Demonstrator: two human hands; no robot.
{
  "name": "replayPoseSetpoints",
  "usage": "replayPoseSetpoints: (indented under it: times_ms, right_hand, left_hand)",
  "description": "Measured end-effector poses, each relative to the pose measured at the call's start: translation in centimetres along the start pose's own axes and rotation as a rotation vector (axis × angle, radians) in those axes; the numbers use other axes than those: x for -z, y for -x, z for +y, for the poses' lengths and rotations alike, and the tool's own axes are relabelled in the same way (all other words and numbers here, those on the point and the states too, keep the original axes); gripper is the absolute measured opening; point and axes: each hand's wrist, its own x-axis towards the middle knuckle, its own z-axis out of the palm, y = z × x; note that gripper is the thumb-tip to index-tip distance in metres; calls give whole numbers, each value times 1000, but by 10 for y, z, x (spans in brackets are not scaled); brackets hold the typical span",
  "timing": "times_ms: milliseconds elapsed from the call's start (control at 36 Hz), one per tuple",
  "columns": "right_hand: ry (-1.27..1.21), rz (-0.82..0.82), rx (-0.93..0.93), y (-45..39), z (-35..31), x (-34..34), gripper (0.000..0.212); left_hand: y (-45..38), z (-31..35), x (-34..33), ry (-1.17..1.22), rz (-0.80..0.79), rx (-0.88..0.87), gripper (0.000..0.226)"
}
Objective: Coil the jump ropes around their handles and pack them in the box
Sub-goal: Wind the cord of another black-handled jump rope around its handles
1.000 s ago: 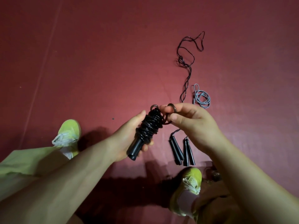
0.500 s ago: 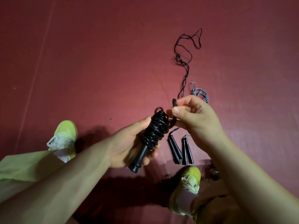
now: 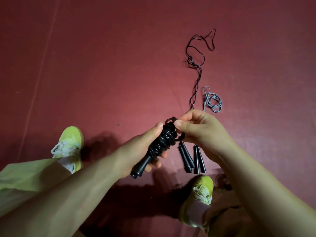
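Both hands [image 3: 171,144] around the coiled rope [image 3: 164,142]

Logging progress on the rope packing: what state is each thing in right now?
Held jump rope: coiled round its handles, loose end remaining.
Left hand: grips the handles.
Right hand: pinches the rope end.
Black-corded rope: uncoiled on floor.
Grey-corded rope: loosely looped, not wound.

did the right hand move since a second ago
Yes. The right hand has closed leftward onto the coiled rope, judged against the two handle pairs lying on the floor.
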Motion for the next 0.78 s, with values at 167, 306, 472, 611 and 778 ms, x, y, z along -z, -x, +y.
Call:
replayPoseSetpoints:
  times_ms: [167,306,472,611,778]
  right_hand:
    - [-145,72,-73,-4,0,2,17]
    - [-101,93,-11,-5,2,0,17]
    - [-88,-1,-118,-2,-1,-1,16]
    - [-39,-30,-76,0,-2,0,17]
    - [158,-8,-16,0,1,-8,20]
  left_hand:
    - [-3,1,4,-54,33,-35,65]
    - [-5,4,7,-12,38,-27,51]
    - [-8,2,11,53,94,-37,56]
    - [-7,3,11,58,97,-68,52]
    - [-3,5,7,-49,166,-148,19]
